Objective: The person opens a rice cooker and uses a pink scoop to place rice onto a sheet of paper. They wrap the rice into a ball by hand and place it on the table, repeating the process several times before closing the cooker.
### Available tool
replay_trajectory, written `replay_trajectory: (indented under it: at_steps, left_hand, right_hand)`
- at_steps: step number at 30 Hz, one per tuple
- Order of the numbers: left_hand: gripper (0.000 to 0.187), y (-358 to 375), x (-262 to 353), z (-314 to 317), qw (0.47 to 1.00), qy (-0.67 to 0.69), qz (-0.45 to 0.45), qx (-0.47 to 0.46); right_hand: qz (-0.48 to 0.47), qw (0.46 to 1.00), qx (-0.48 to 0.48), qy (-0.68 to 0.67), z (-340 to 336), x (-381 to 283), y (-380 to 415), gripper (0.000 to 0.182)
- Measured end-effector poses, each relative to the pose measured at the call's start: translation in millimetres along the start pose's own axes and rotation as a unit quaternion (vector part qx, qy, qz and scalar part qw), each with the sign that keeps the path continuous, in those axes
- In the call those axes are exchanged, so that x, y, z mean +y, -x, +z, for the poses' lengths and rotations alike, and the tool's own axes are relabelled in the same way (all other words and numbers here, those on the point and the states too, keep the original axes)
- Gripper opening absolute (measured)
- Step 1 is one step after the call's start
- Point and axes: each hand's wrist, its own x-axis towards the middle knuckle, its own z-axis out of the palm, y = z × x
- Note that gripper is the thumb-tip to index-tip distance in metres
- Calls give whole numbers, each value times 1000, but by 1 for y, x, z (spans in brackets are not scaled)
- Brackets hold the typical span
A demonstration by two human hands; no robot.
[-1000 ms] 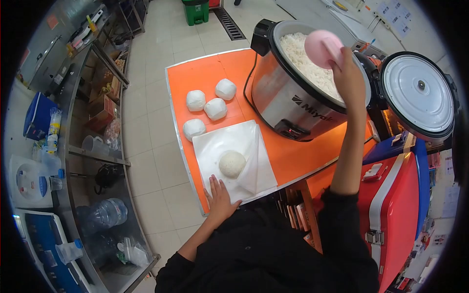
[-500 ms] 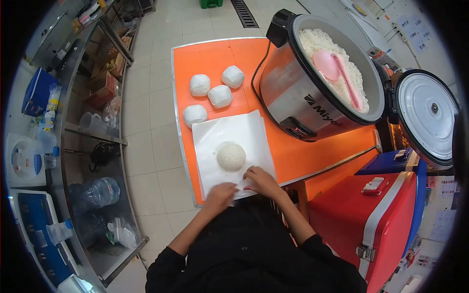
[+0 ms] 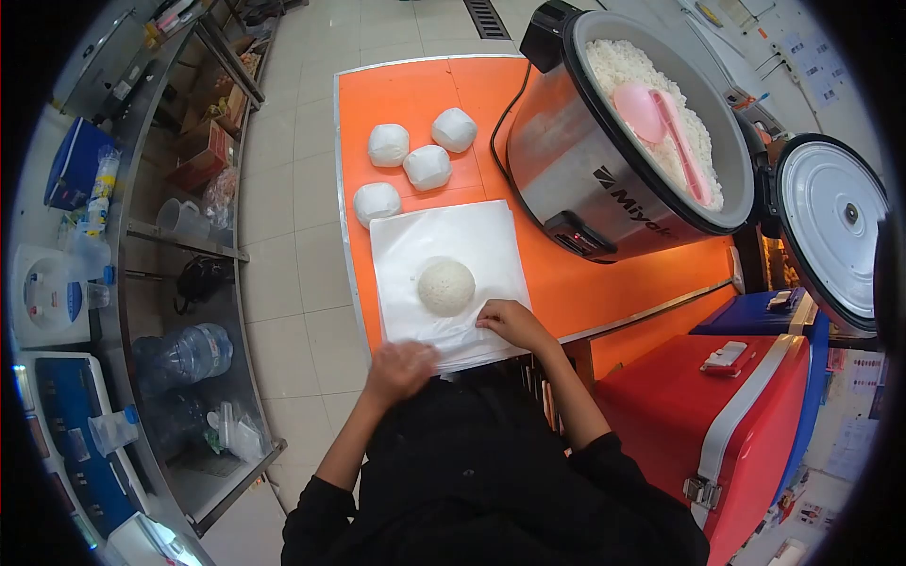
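A rounded mound of cooked rice (image 3: 445,288) sits on a stack of white wrapping paper (image 3: 415,241) on the orange table. At the paper's right side, my right hand (image 3: 516,324) is closed, thumb and fingertips pinching the sheet just right of the rice. Near the stack's front left corner is my left hand (image 3: 401,370), smeared by motion, so its fingers cannot be made out. Several white paper-wrapped bundles (image 3: 427,167) lie behind the stack.
A large open rice cooker (image 3: 604,179) full of rice stands at the back right, with a pink scoop (image 3: 675,141) lying on the rice. Its lid (image 3: 835,231) hangs open to the right. A red cooler box (image 3: 679,415) is at the right; a metal shelf (image 3: 184,247) is at the left.
My left hand has moved left and slightly toward me, away from my right hand. My right hand has shifted slightly up and right along the paper. The rice mound stays on the paper.
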Motion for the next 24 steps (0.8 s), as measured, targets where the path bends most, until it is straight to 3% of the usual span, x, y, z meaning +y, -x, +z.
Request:
replay_trajectory:
  at_steps: [1,2,3,4,5,6,7,8,9,11,12,13,16,18,19,21,22,23,24]
  left_hand:
    - [20,2,8,0,994,47,99,6]
    - [20,-1,12,3,994,47,99,6]
    - [19,-4,16,8,987,114,99,-62]
    - [19,-6,18,12,970,180,99,-129]
    - [19,-5,15,19,970,180,98,-130]
    - [21,-8,9,28,988,119,26,-96]
    - [23,-9,4,36,996,56,-47,-60]
    - [36,-12,-1,31,923,26,-197,-330]
    - [36,-5,-8,36,923,26,-198,-330]
    - [55,10,-20,50,959,81,-271,9]
    - [66,-1,-13,35,942,133,-308,13]
    - [66,5,-17,40,942,133,-307,11]
    - [67,13,-23,53,970,16,-241,-17]
    - [58,0,-9,39,926,134,-350,54]
    - [58,-1,-12,32,926,133,-348,55]
    - [36,5,-29,10,991,-56,-123,15]
    - [36,6,-40,-1,991,-55,-123,14]
    - [26,3,-54,-15,995,54,-46,-75]
    - [18,0,-60,-19,973,161,33,-161]
  right_hand:
    - [27,999,-2,-30,-1,-2,-1,19]
    - [54,997,-3,-60,-2,-2,-1,20]
    - [54,997,-4,-60,-1,-3,0,20]
    - [31,996,55,-55,2,-5,3,20]
    - [7,992,114,-49,5,-6,7,20]
    - [7,992,115,-49,6,-16,13,20]
    - [-75,983,160,49,8,-28,21,19]
    - [-156,956,203,146,10,-36,25,20]
    - [-156,956,202,146,17,-35,25,20]
    - [-177,952,177,174,34,-22,22,19]
    - [-177,958,135,181,43,-14,22,28]
    - [-176,958,137,180,54,-9,27,28]
    - [-242,940,132,200,73,-8,40,31]
    - [-223,944,126,209,68,-16,49,31]
    - [-205,947,119,218,64,-18,52,32]
    - [-186,947,140,222,53,-10,63,36]
    - [-128,960,128,212,41,-10,72,30]
    - [-69,971,115,200,32,-8,80,24]
    - [-68,971,113,201,24,-1,84,24]
